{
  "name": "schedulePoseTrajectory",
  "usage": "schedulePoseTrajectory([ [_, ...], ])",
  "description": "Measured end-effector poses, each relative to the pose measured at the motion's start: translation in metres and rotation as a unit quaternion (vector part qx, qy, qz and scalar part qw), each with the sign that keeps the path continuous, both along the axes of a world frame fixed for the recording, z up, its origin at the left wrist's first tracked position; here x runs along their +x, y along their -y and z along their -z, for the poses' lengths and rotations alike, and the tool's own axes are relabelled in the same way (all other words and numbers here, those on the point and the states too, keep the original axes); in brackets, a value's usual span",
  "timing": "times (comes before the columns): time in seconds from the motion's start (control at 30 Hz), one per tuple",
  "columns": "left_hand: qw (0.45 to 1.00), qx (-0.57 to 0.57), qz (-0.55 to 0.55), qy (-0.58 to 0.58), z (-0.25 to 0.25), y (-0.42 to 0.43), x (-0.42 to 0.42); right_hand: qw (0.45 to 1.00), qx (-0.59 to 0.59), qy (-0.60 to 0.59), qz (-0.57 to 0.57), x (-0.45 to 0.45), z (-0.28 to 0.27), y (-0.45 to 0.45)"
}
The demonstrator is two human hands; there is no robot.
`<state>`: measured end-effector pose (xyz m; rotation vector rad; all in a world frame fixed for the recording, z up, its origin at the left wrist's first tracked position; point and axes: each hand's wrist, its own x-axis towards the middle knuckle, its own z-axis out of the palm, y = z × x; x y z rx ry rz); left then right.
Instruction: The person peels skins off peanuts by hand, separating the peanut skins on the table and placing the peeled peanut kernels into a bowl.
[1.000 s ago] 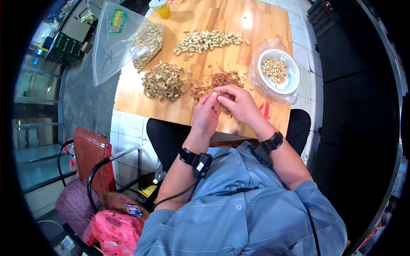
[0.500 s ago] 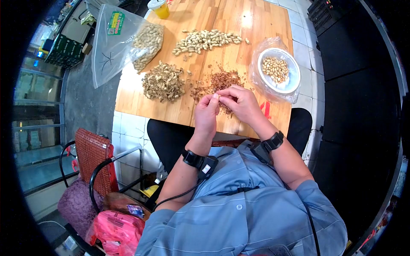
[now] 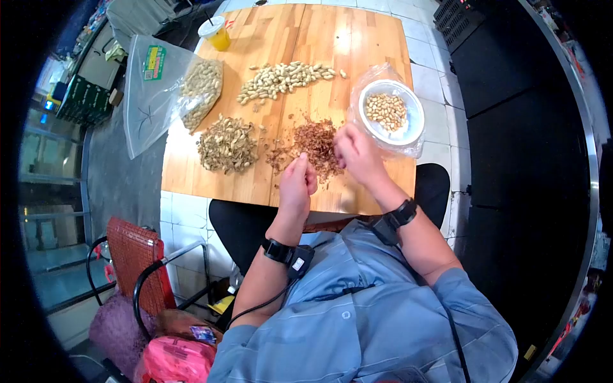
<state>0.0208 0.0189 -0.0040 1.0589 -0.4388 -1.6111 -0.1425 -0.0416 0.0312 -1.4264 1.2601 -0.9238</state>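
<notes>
My left hand [image 3: 297, 184] is closed in a pinch just in front of the reddish-brown peanut skins [image 3: 315, 142]; whatever its fingertips hold is too small to make out. To the right of the skins, my right hand [image 3: 357, 153] has its fingers curled together, slightly blurred, and what they hold, if anything, is hidden. A white bowl [image 3: 418, 115] lies beyond that hand, with shelled peanuts [image 3: 385, 111] inside and clear plastic film around it. Empty peanut shells [image 3: 227, 145] are heaped left of the skins.
Unshelled peanuts [image 3: 284, 80] lie in a row farther back on the wooden table [image 3: 357, 57]. A clear bag [image 3: 203, 86] with more peanuts hangs over the left edge. A lidded cup of yellow drink [image 3: 219, 37] stands at the back left. A chair [image 3: 134, 262] is at left.
My hands were together at a peanut over the skins and are now apart. The right has shifted right, nearer the bowl; the left is slightly lower and farther left. The camera view has shifted too.
</notes>
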Motion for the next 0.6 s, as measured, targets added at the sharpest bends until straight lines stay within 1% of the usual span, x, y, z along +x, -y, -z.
schedulePoseTrajectory([
  [0.1, 1.000, 0.004, 0.000, -0.030, 0.003, 0.000, 0.002, 0.995, -0.016, -0.082, 0.060, -0.034, 0.000, 0.028],
  [0.17, 0.996, 0.034, -0.041, -0.073, 0.007, 0.000, -0.003, 0.975, -0.118, -0.174, 0.069, -0.068, 0.024, 0.056],
  [0.2, 0.999, 0.008, -0.014, -0.039, 0.011, 0.000, -0.003, 0.961, -0.148, -0.216, 0.092, -0.077, 0.012, 0.057],
  [0.23, 0.998, 0.001, -0.020, -0.064, 0.024, 0.002, -0.002, 0.985, -0.108, -0.062, 0.123, -0.102, 0.061, 0.085],
  [0.27, 0.993, -0.020, -0.001, -0.116, 0.030, 0.004, 0.000, 0.991, 0.024, -0.074, 0.107, -0.094, 0.008, 0.078],
  [0.3, 0.984, -0.036, 0.013, -0.176, 0.028, 0.006, 0.004, 0.990, -0.063, 0.039, 0.122, -0.098, 0.028, 0.089],
  [0.33, 0.981, -0.016, -0.008, -0.192, 0.048, 0.014, 0.000, 0.988, -0.086, 0.001, 0.126, -0.092, 0.010, 0.085],
  [0.37, 0.984, 0.026, -0.034, -0.171, 0.026, 0.010, 0.001, 0.982, -0.059, -0.110, 0.141, -0.082, -0.020, 0.069],
  [0.4, 0.986, 0.017, -0.041, -0.161, 0.014, 0.008, 0.001, 0.987, -0.063, -0.093, 0.117, -0.082, -0.019, 0.066],
  [0.47, 0.982, 0.001, -0.056, -0.178, 0.013, 0.009, 0.002, 0.990, -0.083, -0.106, 0.038, -0.060, -0.013, 0.055],
  [0.5, 0.981, -0.005, -0.056, -0.186, 0.014, 0.010, 0.000, 0.987, -0.111, -0.113, -0.002, -0.044, 0.000, 0.044],
  [0.53, 0.981, -0.004, -0.051, -0.189, 0.015, 0.011, 0.000, 0.982, -0.139, -0.119, -0.040, -0.025, 0.013, 0.032],
  [0.6, 0.977, -0.045, -0.019, -0.210, 0.021, 0.010, -0.005, 0.969, -0.172, -0.155, -0.086, 0.016, 0.005, -0.001],
])
